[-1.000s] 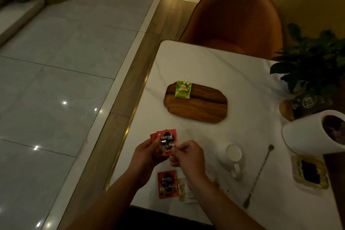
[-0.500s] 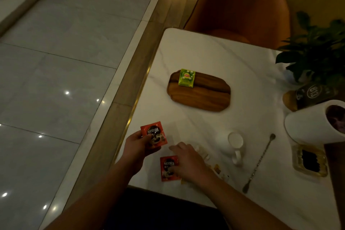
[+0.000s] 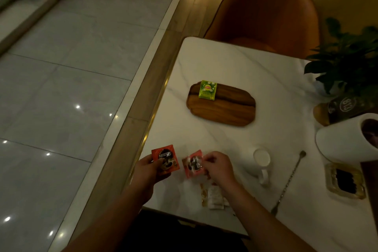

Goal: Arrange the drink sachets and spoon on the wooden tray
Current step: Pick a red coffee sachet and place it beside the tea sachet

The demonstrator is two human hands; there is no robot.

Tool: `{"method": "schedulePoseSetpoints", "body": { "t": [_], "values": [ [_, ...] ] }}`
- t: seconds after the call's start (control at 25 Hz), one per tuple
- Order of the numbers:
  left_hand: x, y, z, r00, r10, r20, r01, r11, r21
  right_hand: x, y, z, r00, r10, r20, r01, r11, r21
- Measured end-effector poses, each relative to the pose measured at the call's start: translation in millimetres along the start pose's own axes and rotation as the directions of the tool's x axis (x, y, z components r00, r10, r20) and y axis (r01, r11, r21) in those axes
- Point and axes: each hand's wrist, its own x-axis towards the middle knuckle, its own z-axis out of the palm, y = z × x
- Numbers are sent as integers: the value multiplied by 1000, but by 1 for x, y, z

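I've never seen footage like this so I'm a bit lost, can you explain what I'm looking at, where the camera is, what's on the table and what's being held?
There is no machine here: a person works with two bare hands, filmed by a wide-angle camera worn on the head, looking forward and down. The left hand holds a red coffee sachet; the right hand holds a second red sachet. On the white marble table lies an oblong wooden tray with a green tea sachet at its far edge. Nearer are pale sachets, a white mug and a long metal spoon, none on the tray.
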Motion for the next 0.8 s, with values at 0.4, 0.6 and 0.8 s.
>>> {"method": "schedulePoseSetpoints", "body": {
  "t": [0.4, 0.6, 0.8],
  "values": [
    [-14, 14, 43, 974, 128, 189, -142, 988, 66, -25, -30, -6, 976, -79, -205, 115, 978, 173],
    [-18, 15, 48, 963, 160, 217, -178, 982, 66, -27, -25, 1, 962, -116, -246, 117, 993, -9],
    [-20, 16, 54, 954, 162, 252, -185, 980, 71, -28, -25, 8, 970, -136, -203, 131, 991, -39]
  ]
}}
